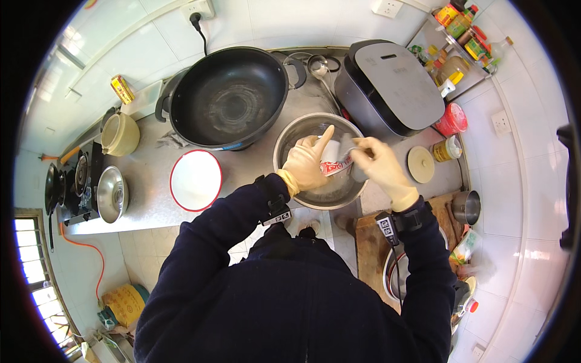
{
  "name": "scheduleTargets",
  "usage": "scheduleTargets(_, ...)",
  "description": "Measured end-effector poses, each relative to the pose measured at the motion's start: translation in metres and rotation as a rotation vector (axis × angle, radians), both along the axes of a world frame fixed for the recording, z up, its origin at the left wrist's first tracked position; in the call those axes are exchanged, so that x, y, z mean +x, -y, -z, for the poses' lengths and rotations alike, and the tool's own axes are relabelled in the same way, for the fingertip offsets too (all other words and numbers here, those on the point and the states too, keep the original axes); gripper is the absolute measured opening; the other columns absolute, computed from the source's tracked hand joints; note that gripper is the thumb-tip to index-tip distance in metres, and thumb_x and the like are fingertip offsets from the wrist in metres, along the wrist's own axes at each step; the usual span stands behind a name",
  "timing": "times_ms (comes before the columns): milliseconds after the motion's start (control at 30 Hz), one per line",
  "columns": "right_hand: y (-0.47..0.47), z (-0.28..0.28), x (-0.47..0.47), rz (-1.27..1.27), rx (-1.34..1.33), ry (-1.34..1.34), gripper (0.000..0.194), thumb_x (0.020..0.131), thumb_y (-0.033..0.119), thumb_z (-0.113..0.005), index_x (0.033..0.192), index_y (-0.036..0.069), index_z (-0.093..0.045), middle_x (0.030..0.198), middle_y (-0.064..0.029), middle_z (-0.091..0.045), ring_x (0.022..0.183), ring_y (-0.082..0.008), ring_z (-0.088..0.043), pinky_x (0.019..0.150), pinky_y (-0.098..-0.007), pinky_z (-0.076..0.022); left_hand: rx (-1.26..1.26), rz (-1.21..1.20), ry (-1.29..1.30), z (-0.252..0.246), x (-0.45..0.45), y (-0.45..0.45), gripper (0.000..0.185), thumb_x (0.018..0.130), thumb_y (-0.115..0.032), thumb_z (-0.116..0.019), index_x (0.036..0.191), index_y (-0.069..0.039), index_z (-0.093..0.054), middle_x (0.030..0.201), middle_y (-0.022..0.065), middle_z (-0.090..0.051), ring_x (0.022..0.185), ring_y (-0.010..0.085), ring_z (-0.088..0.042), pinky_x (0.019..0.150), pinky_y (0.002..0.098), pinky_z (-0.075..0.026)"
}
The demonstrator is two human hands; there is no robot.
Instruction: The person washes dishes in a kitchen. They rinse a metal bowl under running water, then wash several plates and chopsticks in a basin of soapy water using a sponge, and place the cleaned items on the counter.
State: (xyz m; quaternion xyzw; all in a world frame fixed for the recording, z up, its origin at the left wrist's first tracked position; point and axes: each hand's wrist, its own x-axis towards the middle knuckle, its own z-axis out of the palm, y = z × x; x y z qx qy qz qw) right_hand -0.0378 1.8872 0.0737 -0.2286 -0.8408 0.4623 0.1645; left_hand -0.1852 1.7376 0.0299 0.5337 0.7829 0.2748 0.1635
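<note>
My left hand (305, 165), in a pale rubber glove, grips a white bowl (330, 152) with a red pattern on its side. Its index finger points up along the bowl. Both lie over a round stainless-steel basin (320, 199) at the counter's front edge. My right hand (383, 167), gloved the same way, is at the basin's right rim. Its fingers pinch a greyish item (347, 144) against the bowl; motion blur hides what it is.
Behind the basin stand a large black wok (231, 95), a ladle (318, 68) and a grey rice cooker (395, 86). Leftward are a red-rimmed white enamel basin (196, 180), a metal bowl (111, 194) and a gas stove (81, 199). A wooden board (367, 254) lies to my right.
</note>
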Motion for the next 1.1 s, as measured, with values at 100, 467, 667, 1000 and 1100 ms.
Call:
scheduleTargets(100, 0.024, -0.002, -0.011, -0.336, 0.128, 0.100, 0.034, 0.083, 0.014, -0.064, 0.112, -0.003, -0.059, 0.115, -0.0228, -0.063, 0.112, -0.0399, -0.058, 0.095, -0.0419, -0.0464, 0.072, -0.008, 0.012, 0.002, -0.002, -0.007, 0.111, 0.059, -0.027, -0.080, 0.151, -0.011, -0.020, 0.126, 0.0322, -0.050, 0.117, 0.0449, -0.049, 0.100, 0.0453, -0.041)
scheduleTargets(467, 0.005, 0.041, -0.041, -0.355, 0.180, -0.173, 0.052, 0.077, -0.007, -0.054, 0.128, 0.003, -0.056, 0.131, -0.0139, -0.057, 0.121, -0.0230, -0.055, 0.102, -0.0342, -0.0421, 0.191, -0.002, 0.221, -0.017, -0.022, 0.003, 0.107, 0.057, -0.014, -0.075, 0.150, -0.016, -0.023, 0.121, 0.0308, -0.052, 0.114, 0.0436, -0.051, 0.099, 0.0437, -0.043)
scheduleTargets(667, -0.013, 0.071, -0.029, 0.072, -0.281, -0.132, 0.036, 0.088, -0.003, -0.059, 0.124, -0.001, -0.059, 0.118, -0.0122, -0.064, 0.107, -0.0190, -0.061, 0.096, -0.0286, -0.0476, 0.400, 0.079, 0.547, -0.031, -0.032, 0.015, 0.095, 0.063, -0.005, -0.071, 0.148, -0.012, -0.029, 0.125, 0.0206, -0.053, 0.117, 0.0328, -0.053, 0.101, 0.0376, -0.042)
scheduleTargets(1000, 0.046, 0.091, -0.031, 0.419, -1.154, -0.536, 0.039, 0.089, 0.000, -0.060, 0.127, 0.000, -0.052, 0.120, -0.0146, -0.060, 0.105, -0.0267, -0.061, 0.092, -0.0386, -0.0504, 0.739, -0.148, 1.153, -0.005, -0.008, 0.003, 0.070, 0.077, -0.009, -0.051, 0.144, -0.005, -0.034, 0.132, 0.0132, -0.050, 0.122, 0.0210, -0.046, 0.107, 0.0325, -0.032)
scheduleTargets(1100, 0.062, 0.096, -0.041, 0.516, -1.241, -0.524, 0.042, 0.088, -0.001, -0.060, 0.129, -0.004, -0.048, 0.125, -0.0180, -0.057, 0.109, -0.0295, -0.059, 0.095, -0.0403, -0.0492, 0.798, -0.350, 1.195, 0.023, 0.006, -0.010, 0.051, 0.090, -0.022, -0.048, 0.136, -0.001, -0.043, 0.129, 0.0125, -0.052, 0.119, 0.0218, -0.047, 0.103, 0.0326, -0.036)
